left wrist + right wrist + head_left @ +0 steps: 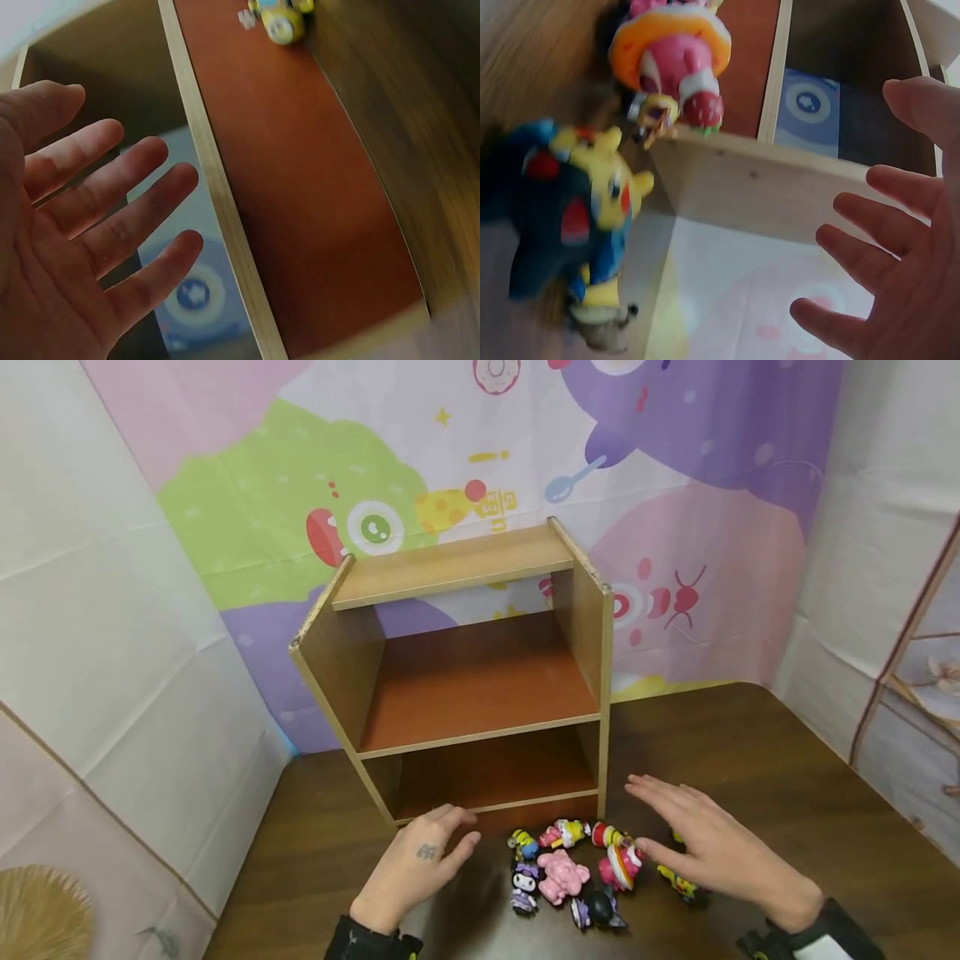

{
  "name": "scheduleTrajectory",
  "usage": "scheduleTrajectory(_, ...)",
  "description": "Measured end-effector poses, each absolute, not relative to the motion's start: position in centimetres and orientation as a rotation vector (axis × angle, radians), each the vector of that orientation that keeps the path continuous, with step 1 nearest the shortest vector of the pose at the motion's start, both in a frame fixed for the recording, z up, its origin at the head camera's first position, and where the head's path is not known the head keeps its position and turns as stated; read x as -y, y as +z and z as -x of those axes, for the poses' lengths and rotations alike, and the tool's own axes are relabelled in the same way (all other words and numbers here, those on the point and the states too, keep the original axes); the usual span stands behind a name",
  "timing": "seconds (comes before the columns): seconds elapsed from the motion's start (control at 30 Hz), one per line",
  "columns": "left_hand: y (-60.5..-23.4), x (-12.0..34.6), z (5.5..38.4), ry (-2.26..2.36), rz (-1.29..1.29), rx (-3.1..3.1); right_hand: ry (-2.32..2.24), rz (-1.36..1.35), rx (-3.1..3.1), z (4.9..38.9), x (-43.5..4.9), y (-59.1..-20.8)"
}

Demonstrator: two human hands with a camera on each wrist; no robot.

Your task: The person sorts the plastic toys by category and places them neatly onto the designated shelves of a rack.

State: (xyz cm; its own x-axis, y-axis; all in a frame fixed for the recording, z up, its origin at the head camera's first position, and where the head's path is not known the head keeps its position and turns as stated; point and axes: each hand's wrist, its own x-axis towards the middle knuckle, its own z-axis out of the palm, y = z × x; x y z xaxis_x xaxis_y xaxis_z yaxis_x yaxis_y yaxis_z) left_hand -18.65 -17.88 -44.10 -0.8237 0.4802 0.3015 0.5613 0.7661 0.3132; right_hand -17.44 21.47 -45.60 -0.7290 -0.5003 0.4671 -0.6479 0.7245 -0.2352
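Behind everything hangs a cartoon-printed cloth [675, 427], with a dark wooden table [757, 752] in front of it. On the table stands an open wooden shelf [487, 677], and along its near side, towards its right end, lies a cluster of small toys. Both hands hover empty: the right hand [708, 843] has its fingers stretched and thumb apart, the left hand [420, 857] its fingers loosely spread. From the right hand, the pink toy with an orange ring [621, 867] lies just left, by the thumb tip, so that hand is nearer to it. From the left hand, the purple doll [523, 889] lies to the right; its long axis runs towards the shelf, head end away from the person. Which way the ringed toy faces, I cannot tell.
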Motion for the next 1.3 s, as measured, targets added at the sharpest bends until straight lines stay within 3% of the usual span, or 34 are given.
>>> scheduleTrajectory(0.6,-46.3,11.4,19.8,-0.476,1.126,2.748,0.621,-1.066,2.609,17.4,-17.0,-47.8)
scheduleTrajectory(0.93,-48.0,7.5,19.1,-0.286,1.137,2.755,0.530,-1.156,2.675,17.5,-16.1,-48.9)
scheduleTrajectory(1.3,-49.0,6.4,18.6,-0.165,1.053,2.807,0.472,-1.156,2.634,17.6,-16.0,-50.2)
